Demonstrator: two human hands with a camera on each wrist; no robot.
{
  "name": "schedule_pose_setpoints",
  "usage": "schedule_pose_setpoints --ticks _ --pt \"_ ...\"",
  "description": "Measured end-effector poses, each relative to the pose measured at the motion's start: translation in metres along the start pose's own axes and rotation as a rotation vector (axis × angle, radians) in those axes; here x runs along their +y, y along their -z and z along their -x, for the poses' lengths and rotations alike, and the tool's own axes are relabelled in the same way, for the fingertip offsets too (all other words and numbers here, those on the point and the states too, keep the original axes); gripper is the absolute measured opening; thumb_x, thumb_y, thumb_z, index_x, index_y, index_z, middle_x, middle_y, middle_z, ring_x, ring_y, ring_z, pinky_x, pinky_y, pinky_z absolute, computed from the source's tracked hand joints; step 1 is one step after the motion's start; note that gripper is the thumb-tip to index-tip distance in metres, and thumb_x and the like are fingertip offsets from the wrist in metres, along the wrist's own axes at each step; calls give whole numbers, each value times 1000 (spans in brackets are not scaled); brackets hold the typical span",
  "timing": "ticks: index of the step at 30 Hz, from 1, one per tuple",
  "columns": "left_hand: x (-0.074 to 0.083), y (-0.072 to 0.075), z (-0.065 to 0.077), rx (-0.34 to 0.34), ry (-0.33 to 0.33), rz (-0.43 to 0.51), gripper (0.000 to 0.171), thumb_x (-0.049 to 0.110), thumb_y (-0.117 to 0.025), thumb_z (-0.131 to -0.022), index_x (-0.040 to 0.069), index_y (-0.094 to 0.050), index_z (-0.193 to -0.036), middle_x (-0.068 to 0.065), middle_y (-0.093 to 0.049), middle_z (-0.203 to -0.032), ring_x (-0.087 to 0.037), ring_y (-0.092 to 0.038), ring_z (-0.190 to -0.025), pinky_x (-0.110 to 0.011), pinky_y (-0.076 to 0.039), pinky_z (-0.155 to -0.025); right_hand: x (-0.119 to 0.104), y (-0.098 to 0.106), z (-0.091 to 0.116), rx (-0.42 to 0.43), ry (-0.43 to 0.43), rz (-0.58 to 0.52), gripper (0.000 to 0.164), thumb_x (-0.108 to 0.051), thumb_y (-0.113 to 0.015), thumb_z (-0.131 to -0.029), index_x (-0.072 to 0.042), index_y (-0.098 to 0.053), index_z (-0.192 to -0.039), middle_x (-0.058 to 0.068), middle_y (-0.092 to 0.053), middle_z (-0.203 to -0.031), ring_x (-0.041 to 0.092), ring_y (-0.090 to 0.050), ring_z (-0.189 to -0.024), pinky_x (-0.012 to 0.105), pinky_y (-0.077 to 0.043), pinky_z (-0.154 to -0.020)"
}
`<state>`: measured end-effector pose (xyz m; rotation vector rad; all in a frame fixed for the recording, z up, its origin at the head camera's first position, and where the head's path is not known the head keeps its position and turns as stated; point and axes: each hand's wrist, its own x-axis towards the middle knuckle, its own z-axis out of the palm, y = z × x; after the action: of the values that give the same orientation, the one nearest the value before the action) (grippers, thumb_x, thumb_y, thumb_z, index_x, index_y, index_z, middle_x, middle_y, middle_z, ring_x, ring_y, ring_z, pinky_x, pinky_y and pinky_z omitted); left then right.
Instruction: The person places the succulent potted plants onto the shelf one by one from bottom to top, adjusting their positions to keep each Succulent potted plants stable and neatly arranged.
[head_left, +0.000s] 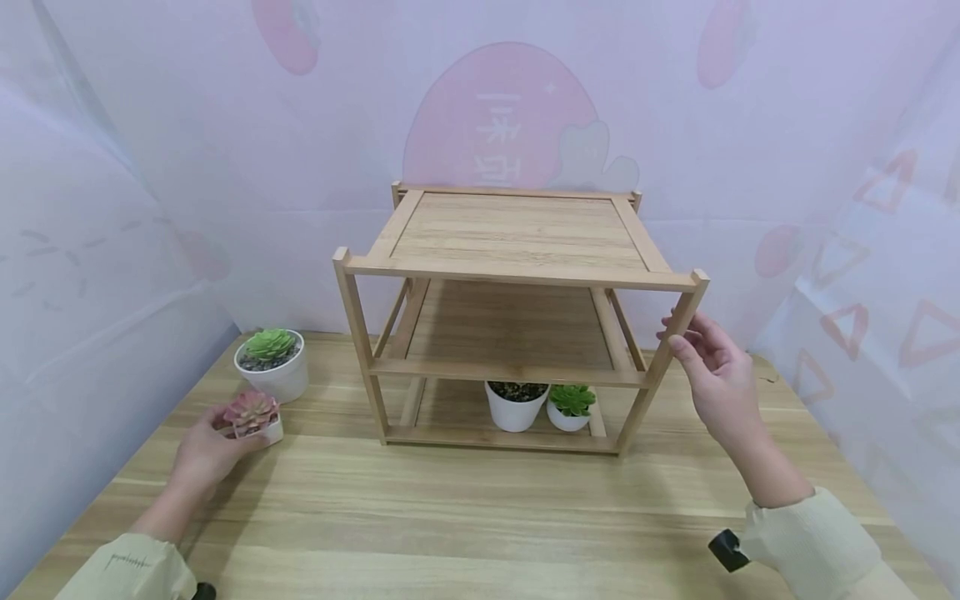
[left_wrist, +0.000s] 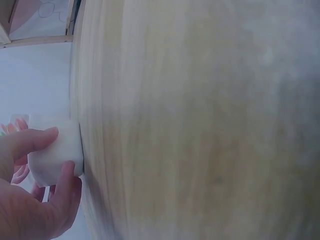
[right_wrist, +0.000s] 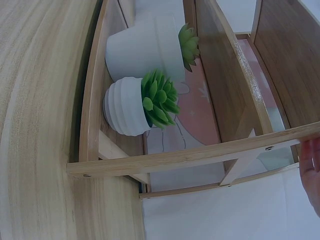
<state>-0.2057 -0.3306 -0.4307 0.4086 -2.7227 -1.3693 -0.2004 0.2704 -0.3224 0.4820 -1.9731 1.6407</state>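
Note:
At the left of the head view, my left hand [head_left: 204,454] grips a small white pot with a pink succulent [head_left: 253,413]. The left wrist view shows the thumb and fingers round the white pot [left_wrist: 57,152], whose base is at the tabletop; whether it touches cannot be told. My right hand [head_left: 716,379] holds the front right post of a three-tier wooden shelf [head_left: 517,271], thumb in front and fingers behind. On its bottom tier stand a larger white pot [head_left: 516,412] and a small ribbed white pot with a green succulent [right_wrist: 125,106].
Behind the left hand, a round white pot with a green succulent [head_left: 283,377] stands on the wooden table [head_left: 465,525]. Pale printed cloth [head_left: 330,125] hangs at the back and both sides.

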Motion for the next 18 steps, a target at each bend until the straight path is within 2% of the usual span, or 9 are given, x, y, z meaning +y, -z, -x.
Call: schedule_pose_setpoints --ticks 5,10,18 --pt "0 3 0 9 1 -13 91 9 -80 -85 -22 -23 -148 -47 -32 -145 -60 -36 -132 -66 -29 -112 0 0 0 1 -3 -9 37 3 -55 -103 3 -55 -140 -4 -70 -115 10 -66 -105 15 -51 -93" --pt "2 7 2 -4 9 -23 93 13 -78 -87 -24 -19 -148 -48 -29 -146 -61 -34 -133 -67 -30 -112 1 0 0 7 -8 -24 36 3 -56 -103 0 -57 -139 -3 -70 -114 9 -67 -105 15 -51 -93" --pt "10 8 6 -13 19 -59 98 19 -80 -87 -21 -18 -150 -48 -28 -147 -62 -32 -133 -68 -28 -112 1 -1 0 12 -5 -50 36 3 -56 -103 -2 -59 -139 -2 -70 -114 9 -67 -104 15 -51 -94"
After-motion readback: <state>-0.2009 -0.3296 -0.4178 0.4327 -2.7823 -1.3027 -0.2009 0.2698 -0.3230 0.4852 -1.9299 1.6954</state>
